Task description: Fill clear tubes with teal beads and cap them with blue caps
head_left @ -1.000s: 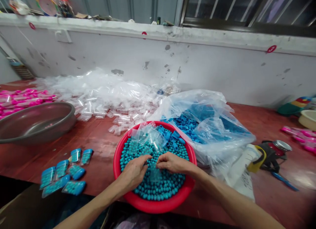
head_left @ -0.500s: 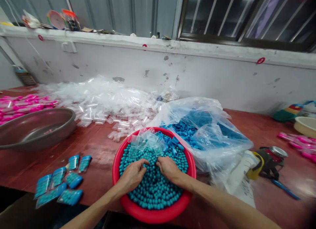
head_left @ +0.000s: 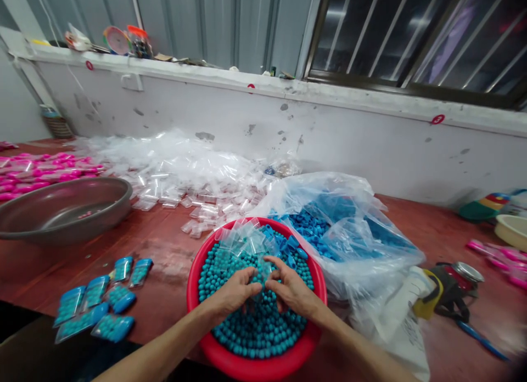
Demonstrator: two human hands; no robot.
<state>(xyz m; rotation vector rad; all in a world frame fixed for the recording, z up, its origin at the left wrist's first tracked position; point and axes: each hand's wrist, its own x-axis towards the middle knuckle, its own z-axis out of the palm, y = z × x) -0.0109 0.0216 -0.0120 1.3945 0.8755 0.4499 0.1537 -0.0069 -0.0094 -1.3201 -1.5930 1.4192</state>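
Behind red basin (head_left: 197, 294), blue-filled bag (head_left: 349, 234)

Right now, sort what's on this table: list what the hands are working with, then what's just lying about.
In hand:
left hand
right hand
small clear plastic bag, pinched between both
round red plastic basin
turquoise beads

Lying about:
grey metal bowl
pink packets
heap of empty clear bags
filled blue bead packets

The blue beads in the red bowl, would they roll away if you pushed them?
Probably. The beads look round and smooth, so they would likely roll and slip through fingers. The red bowl has a raised rim that should keep them in. Each seems small, so probably light.
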